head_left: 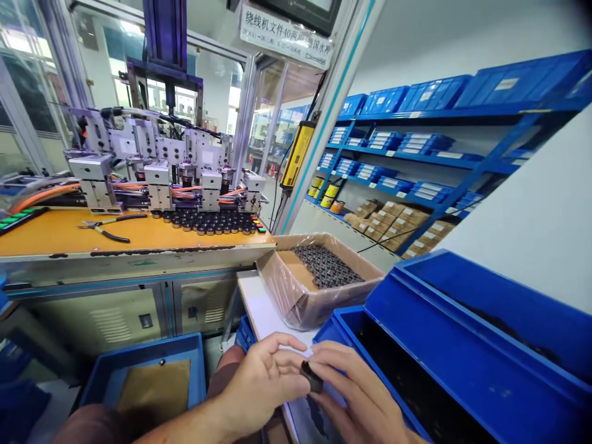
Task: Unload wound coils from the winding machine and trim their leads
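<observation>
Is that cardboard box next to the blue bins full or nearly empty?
Partly filled. The cardboard box stands open, lined with clear plastic, and small dark parts cover only some of its bottom; bare lining shows beside them.

Blue shelving (pixel 416 154) stacked with blue bins and cardboard boxes lines a white wall (pixel 444 37); glass partitions (pixel 28 92) stand bright behind an orange counter (pixel 60 234).

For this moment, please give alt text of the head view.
Two bare hands, left hand and right hand, pinch a small black part together over a blue bin. Beyond sit a lined cardboard box of dark parts and an orange-topped machine bench with pliers.
</observation>
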A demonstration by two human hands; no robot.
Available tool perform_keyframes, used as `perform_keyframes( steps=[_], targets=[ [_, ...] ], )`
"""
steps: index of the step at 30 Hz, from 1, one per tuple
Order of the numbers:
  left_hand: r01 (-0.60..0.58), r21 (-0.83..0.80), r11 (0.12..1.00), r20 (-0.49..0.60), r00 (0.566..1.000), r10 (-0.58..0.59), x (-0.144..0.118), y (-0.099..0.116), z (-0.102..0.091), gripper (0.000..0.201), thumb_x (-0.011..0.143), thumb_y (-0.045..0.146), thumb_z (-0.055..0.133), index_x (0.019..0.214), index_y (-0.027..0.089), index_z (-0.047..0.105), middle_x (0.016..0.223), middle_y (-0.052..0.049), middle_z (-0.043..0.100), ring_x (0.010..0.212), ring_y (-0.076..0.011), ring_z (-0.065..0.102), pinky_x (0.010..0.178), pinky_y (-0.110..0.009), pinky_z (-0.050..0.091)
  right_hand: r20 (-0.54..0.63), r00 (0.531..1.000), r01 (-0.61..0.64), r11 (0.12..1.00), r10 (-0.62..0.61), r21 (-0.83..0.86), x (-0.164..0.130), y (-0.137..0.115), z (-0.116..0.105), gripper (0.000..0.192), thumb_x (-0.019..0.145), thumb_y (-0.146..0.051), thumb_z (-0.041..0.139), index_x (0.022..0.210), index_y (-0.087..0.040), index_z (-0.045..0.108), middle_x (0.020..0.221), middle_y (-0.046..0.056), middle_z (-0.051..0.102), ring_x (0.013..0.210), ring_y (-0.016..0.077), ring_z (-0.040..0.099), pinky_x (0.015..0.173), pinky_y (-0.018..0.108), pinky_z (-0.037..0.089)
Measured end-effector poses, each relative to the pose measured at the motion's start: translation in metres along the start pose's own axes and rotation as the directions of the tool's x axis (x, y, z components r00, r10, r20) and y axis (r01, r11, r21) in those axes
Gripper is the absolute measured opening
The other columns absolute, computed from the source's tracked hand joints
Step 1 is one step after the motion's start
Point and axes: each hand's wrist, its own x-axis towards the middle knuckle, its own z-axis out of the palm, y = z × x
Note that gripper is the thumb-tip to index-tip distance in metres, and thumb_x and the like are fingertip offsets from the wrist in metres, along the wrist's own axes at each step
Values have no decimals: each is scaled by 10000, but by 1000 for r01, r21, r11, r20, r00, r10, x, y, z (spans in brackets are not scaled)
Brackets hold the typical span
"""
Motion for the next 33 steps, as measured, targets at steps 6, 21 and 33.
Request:
perform_keyframes(
  steps=[6,21,33],
  targets=[
    [-65,298,952,-15,997,73,-3,7,-1,602,550,277,944,1034,162,605,952,-38,652,813,-109,565,755,-250,420,37,999,-13,994,9,106,4,-4,0,242,917,-38,524,1137,-58,624,905,118,666,877,184,646,743,289,606],
    [-25,268,963,13,1000,22,-1,-1,-4,723,469,316,969,1050,182,561,915,-14,630,724,-83,537,701,-244,397,88,996,-27,996,20,83,-10,1,0,308,888,-22,549,1176,-96,628,990,116,669,948,200,662,784,289,602],
    [13,593,805,-191,974,125,-16,28,-27,309,754,409,772,875,143,673,659,41,497,607,-84,408,593,-235,340,344,920,290,917,-189,-273,68,-12,-22,326,998,-176,373,907,-196,685,829,60,735,704,183,689,608,299,609]
  ],
)
